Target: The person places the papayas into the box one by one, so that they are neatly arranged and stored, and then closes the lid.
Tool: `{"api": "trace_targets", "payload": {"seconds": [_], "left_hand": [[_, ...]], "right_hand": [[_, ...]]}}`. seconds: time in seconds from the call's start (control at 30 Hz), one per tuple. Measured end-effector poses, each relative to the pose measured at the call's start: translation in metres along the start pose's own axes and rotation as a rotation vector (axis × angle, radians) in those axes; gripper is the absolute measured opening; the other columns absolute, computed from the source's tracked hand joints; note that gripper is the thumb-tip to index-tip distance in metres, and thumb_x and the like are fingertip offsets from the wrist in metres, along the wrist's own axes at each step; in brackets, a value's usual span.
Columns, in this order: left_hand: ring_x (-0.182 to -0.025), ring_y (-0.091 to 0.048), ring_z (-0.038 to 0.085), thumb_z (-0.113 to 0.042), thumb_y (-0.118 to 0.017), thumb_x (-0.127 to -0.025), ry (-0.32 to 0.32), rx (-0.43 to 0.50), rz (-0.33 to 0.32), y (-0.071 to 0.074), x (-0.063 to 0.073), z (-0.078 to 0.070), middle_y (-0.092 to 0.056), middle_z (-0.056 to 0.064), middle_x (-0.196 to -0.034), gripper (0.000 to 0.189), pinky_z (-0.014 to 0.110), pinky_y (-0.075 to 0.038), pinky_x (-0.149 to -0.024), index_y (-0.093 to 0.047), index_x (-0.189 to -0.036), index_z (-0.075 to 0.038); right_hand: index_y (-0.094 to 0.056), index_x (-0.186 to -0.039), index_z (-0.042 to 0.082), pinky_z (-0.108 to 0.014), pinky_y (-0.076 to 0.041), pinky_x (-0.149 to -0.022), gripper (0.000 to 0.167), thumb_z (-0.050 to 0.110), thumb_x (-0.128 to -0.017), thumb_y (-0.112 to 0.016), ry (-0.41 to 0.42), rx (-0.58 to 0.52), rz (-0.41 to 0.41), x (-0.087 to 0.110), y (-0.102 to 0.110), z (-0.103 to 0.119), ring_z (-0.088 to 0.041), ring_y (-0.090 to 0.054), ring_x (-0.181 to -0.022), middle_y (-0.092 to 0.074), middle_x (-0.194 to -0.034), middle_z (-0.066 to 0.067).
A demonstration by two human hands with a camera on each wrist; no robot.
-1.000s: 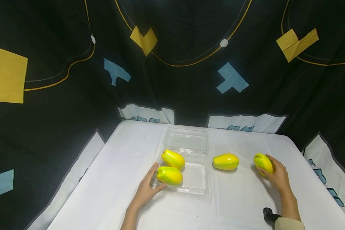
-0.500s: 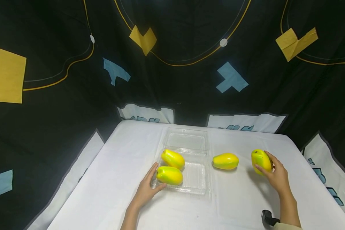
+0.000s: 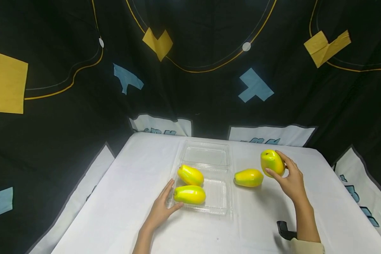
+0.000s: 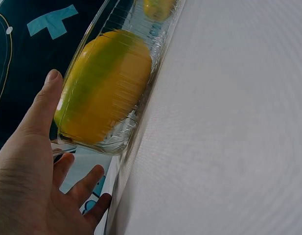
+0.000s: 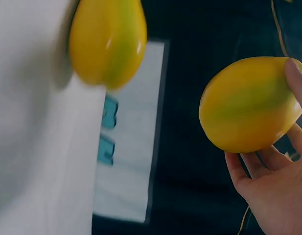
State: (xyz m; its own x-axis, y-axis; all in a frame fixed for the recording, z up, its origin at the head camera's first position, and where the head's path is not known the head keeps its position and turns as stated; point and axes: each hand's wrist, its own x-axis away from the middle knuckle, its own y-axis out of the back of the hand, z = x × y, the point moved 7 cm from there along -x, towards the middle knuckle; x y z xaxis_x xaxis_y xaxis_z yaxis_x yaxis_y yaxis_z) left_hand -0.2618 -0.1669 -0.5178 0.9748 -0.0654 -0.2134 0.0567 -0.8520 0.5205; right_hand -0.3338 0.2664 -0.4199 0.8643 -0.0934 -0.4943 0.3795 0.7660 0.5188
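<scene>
My right hand (image 3: 290, 180) grips a yellow-green papaya (image 3: 272, 163) between thumb and fingers, held above the table; its shadow falls on the cloth below. Another papaya (image 3: 249, 177) lies on the table just left of it. My left hand (image 3: 162, 206) rests at the near left corner of a clear plastic clamshell box (image 3: 214, 195), fingers extended along the side and thumb at the front edge. Two papayas lie in the left half of its base: a rear papaya (image 3: 190, 175) and a front papaya (image 3: 189, 195). In the left wrist view the thumb (image 4: 48, 98) lies by the box wall.
The box's lid (image 3: 205, 155) is folded back flat toward the far side of the white-covered table (image 3: 114, 208). A black device (image 3: 285, 230) sticks out from the right wrist. Dark curtains (image 3: 197, 102) with yellow and blue patches hang behind the table.
My right hand has raised the papaya off the table and carried it left and away from me. The front papaya in the box has rolled slightly. My left hand stays in place.
</scene>
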Motion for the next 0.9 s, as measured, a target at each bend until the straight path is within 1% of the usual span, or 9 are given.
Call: {"api": "trace_targets", "payload": {"seconds": [0.07, 0.13, 0.17, 0.3, 0.5, 0.63, 0.73, 0.9], "left_hand": [[-0.137, -0.020, 0.028, -0.049, -0.070, -0.076, -0.002, -0.005, -0.003, 0.000, -0.001, 0.000, -0.020, 0.001, -0.152, 0.089, 0.061, -0.021, -0.104, -0.024, -0.147, -0.022], [-0.137, -0.020, 0.029, -0.049, -0.070, -0.076, -0.002, -0.008, -0.005, 0.000, -0.001, 0.001, -0.020, 0.001, -0.152, 0.089, 0.061, -0.021, -0.103, -0.024, -0.147, -0.022], [-0.137, -0.020, 0.029, -0.049, -0.070, -0.076, -0.001, -0.011, -0.007, 0.000, -0.001, 0.001, -0.020, 0.001, -0.152, 0.089, 0.061, -0.021, -0.103, -0.024, -0.147, -0.022], [-0.137, -0.021, 0.029, -0.049, -0.070, -0.076, 0.002, -0.010, -0.006, 0.001, -0.001, 0.001, -0.020, 0.001, -0.152, 0.089, 0.062, -0.022, -0.103, -0.024, -0.147, -0.022], [-0.136, -0.022, 0.029, -0.047, -0.071, -0.077, -0.006, -0.007, -0.011, 0.001, 0.000, 0.001, -0.020, 0.002, -0.152, 0.088, 0.062, -0.022, -0.102, -0.024, -0.147, -0.022], [-0.136, -0.023, 0.028, -0.047, -0.071, -0.076, -0.009, -0.004, -0.015, 0.001, -0.001, 0.001, -0.021, 0.002, -0.152, 0.088, 0.061, -0.023, -0.103, -0.025, -0.147, -0.022], [-0.136, -0.023, 0.028, -0.047, -0.071, -0.076, -0.007, -0.005, -0.018, 0.001, -0.001, 0.001, -0.021, 0.002, -0.152, 0.088, 0.060, -0.023, -0.103, -0.025, -0.147, -0.022], [-0.136, -0.022, 0.027, -0.046, -0.072, -0.076, -0.005, -0.006, -0.020, 0.001, -0.001, 0.002, -0.022, 0.001, -0.152, 0.087, 0.059, -0.023, -0.104, -0.026, -0.147, -0.023]], "right_hand": [[-0.040, -0.141, 0.022, -0.063, -0.034, -0.093, 0.071, 0.034, -0.079, -0.074, 0.026, 0.006, 0.034, 0.001, -0.005, 0.035, -0.037, -0.040, -0.115, -0.044, -0.138, -0.012], [-0.041, -0.140, 0.021, -0.062, -0.035, -0.092, 0.070, 0.032, -0.079, -0.074, 0.068, -0.002, 0.045, 0.001, -0.014, 0.051, -0.036, -0.042, -0.116, -0.045, -0.137, -0.012], [-0.040, -0.140, 0.020, -0.064, -0.036, -0.089, 0.070, 0.032, -0.080, -0.073, 0.077, 0.005, 0.074, 0.001, -0.019, 0.060, -0.038, -0.042, -0.115, -0.045, -0.136, -0.014], [-0.042, -0.139, 0.020, -0.062, -0.038, -0.089, 0.070, 0.032, -0.078, -0.075, 0.109, -0.016, 0.144, 0.001, -0.043, 0.078, -0.035, -0.042, -0.117, -0.046, -0.135, -0.012], [-0.044, -0.136, 0.023, -0.060, -0.041, -0.088, 0.070, 0.037, -0.076, -0.076, 0.133, -0.075, 0.221, 0.004, -0.080, 0.099, -0.032, -0.045, -0.116, -0.047, -0.135, -0.008], [-0.045, -0.135, 0.025, -0.055, -0.043, -0.089, 0.069, 0.039, -0.075, -0.076, 0.163, -0.092, 0.268, 0.008, -0.106, 0.107, -0.028, -0.047, -0.115, -0.050, -0.133, -0.004], [-0.046, -0.135, 0.025, -0.053, -0.043, -0.092, 0.069, 0.041, -0.075, -0.076, 0.176, -0.097, 0.308, 0.012, -0.122, 0.109, -0.026, -0.047, -0.118, -0.050, -0.133, -0.002], [-0.046, -0.135, 0.026, -0.053, -0.040, -0.096, 0.069, 0.043, -0.075, -0.075, 0.152, -0.070, 0.372, 0.018, -0.145, 0.103, -0.025, -0.046, -0.119, -0.050, -0.132, -0.002]]}}
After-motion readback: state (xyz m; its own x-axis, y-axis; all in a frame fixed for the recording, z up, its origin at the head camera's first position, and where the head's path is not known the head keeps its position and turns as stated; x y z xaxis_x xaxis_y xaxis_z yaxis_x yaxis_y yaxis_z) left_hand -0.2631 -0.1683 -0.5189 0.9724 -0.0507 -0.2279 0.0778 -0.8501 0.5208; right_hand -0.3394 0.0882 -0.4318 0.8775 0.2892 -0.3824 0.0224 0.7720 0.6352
